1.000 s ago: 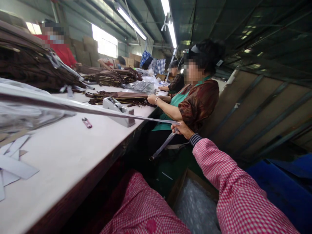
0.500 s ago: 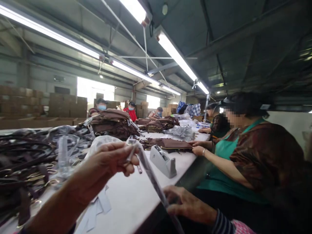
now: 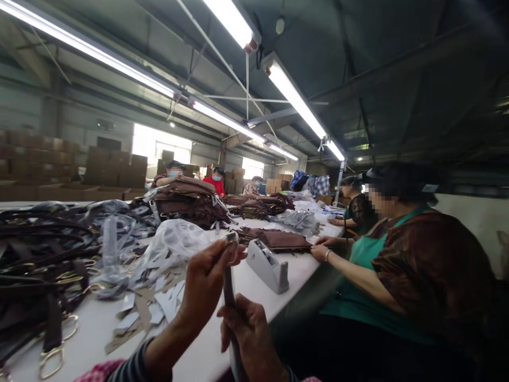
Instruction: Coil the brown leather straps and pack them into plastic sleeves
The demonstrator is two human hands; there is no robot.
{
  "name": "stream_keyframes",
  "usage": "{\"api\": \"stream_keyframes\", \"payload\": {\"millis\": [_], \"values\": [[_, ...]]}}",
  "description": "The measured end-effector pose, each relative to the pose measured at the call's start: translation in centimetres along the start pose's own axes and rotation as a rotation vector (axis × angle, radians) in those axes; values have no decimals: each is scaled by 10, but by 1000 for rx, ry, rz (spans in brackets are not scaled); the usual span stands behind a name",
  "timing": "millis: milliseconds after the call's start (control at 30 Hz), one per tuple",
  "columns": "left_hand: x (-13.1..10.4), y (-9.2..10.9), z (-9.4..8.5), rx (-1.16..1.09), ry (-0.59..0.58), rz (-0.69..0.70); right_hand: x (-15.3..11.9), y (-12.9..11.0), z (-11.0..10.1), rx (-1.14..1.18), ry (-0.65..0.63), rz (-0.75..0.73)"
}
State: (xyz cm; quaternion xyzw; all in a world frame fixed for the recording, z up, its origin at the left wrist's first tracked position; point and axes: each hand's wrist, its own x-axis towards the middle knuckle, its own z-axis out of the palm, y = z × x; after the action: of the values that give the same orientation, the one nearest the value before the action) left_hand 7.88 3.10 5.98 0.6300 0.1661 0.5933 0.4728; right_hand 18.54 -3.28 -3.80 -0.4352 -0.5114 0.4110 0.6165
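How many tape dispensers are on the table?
1 grey tape dispenser, near the right edge of the table, just past the right hand. Any behind the piles would be hidden.

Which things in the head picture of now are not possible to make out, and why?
All in the head view:
- Lower end of the strip: cut off by the bottom edge.
- Strip's middle: partly hidden by the right hand.
- Strip's upper tip: partly covered by the left hand, details too small.
- Mark on the tape dispenser: too small to read.
- Brown straps: some cut off by the left edge.
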Motion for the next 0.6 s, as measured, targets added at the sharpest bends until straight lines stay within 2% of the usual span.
{"api": "stream_keyframes", "payload": {"millis": [67,100,167,233,333,433,500,600], "values": [[-2,-19,-3,259,-99,201,-12,3,-9,-19,-72,79],[-1,-27,-5,397,-197,308,-19,0,-15,-41,-91,118],[0,-39,-10,633,-447,482,-31,-17,-34,-120,-82,162],[0,-44,-9,785,-650,533,-40,-44,-58,-231,-34,144],[-6,-43,0,825,-812,401,-40,-90,-94,-420,-17,75],[-16,-38,12,593,-911,108,-26,-120,-116,-601,-72,15],[-21,-38,17,415,-909,-85,-13,-128,-123,-643,-126,-3],[-25,-44,19,253,-855,-250,9,-124,-130,-608,-199,0]]}}
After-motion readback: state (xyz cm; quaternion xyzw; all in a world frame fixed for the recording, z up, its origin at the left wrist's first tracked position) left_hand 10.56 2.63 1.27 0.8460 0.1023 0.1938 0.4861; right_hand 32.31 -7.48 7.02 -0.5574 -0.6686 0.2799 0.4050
